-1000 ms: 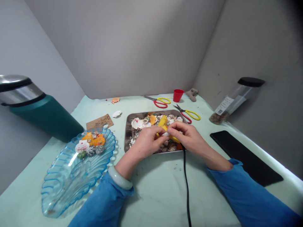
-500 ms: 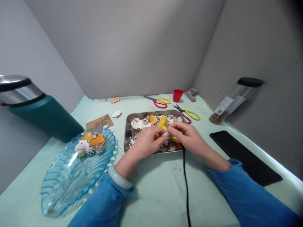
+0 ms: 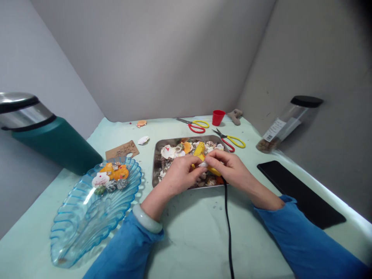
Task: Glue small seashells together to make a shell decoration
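Note:
My left hand (image 3: 182, 173) and my right hand (image 3: 228, 164) meet above the front of a metal tray (image 3: 155, 180). Both are closed, their fingertips pinching a small white piece (image 3: 204, 164) that looks like a shell; the fingers cover much of it. Just behind and beneath them a yellow tool (image 3: 200, 148), apparently a glue gun, lies over the tray. Its black cord (image 3: 227, 217) runs toward me from beside my right hand. Heaped in the tray are white scallop shells (image 3: 167, 151), an orange shell (image 3: 187, 147) and several spiral shells (image 3: 211, 180).
A blue scalloped dish (image 3: 87, 217) with shells and speckled stones stands left, beside a teal bottle (image 3: 58, 141). Behind lie a brown card (image 3: 122, 149), two scissors (image 3: 197, 126) (image 3: 232, 140) and a red cup (image 3: 218, 117). To the right are a clear jar (image 3: 286, 124) and a black phone-like slab (image 3: 300, 193).

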`<control>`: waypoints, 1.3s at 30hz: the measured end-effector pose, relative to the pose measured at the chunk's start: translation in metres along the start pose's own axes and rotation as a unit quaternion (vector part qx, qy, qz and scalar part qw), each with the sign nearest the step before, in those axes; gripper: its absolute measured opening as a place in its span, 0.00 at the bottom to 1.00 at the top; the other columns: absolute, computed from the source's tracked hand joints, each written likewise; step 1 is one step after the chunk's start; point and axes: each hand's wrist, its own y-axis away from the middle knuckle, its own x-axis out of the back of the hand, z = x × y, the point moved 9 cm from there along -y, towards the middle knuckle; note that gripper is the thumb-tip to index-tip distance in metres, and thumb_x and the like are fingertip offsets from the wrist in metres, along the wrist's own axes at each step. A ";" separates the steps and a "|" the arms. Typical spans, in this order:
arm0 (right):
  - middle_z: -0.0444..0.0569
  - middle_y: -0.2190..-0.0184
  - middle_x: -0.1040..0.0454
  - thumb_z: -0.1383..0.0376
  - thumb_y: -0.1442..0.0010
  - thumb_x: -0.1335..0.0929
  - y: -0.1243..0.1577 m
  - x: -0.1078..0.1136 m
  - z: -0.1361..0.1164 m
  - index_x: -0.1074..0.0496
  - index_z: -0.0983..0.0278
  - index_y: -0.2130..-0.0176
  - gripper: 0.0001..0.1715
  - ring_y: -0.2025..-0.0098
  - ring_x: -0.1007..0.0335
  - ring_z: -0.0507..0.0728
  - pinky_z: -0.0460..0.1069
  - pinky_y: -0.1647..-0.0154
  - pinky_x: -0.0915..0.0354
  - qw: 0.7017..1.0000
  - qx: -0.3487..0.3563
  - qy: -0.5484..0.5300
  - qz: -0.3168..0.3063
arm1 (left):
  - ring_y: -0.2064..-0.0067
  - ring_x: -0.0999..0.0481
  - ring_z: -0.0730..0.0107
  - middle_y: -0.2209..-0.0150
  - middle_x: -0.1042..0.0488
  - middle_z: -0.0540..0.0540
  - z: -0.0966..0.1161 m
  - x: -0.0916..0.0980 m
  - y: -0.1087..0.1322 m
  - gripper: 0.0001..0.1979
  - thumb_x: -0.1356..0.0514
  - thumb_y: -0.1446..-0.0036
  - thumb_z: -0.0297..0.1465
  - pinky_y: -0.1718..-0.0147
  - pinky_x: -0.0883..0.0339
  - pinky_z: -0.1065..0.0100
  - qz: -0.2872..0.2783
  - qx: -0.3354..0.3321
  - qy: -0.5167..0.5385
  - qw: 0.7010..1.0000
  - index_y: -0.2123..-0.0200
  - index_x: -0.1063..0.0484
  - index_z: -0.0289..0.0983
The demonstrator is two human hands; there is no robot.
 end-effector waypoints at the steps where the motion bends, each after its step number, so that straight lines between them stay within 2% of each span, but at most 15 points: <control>1: 0.43 0.73 0.33 0.57 0.39 0.38 0.000 0.000 0.000 0.32 0.64 0.70 0.14 0.69 0.39 0.51 0.46 0.68 0.41 1.000 0.000 0.001 0.000 | 0.73 0.37 0.76 0.76 0.32 0.51 0.000 0.000 0.000 0.10 0.45 0.44 0.33 0.73 0.46 0.73 -0.001 0.001 0.000 1.000 0.69 0.27 0.35; 23: 0.44 0.72 0.31 0.57 0.41 0.37 0.000 0.000 0.003 0.31 0.64 0.70 0.14 0.69 0.37 0.52 0.46 0.68 0.40 1.000 -0.016 0.011 0.002 | 0.72 0.37 0.75 0.76 0.33 0.51 0.001 -0.004 0.001 0.11 0.47 0.42 0.35 0.72 0.47 0.72 -0.014 -0.011 -0.029 0.999 0.71 0.29 0.35; 39: 0.42 0.74 0.36 0.57 0.39 0.38 0.001 0.000 0.002 0.33 0.64 0.71 0.15 0.71 0.42 0.50 0.45 0.71 0.43 1.000 -0.013 -0.015 -0.001 | 0.73 0.38 0.76 0.77 0.34 0.51 0.003 0.000 0.000 0.13 0.47 0.42 0.35 0.73 0.47 0.72 0.003 -0.017 -0.017 1.000 0.72 0.29 0.34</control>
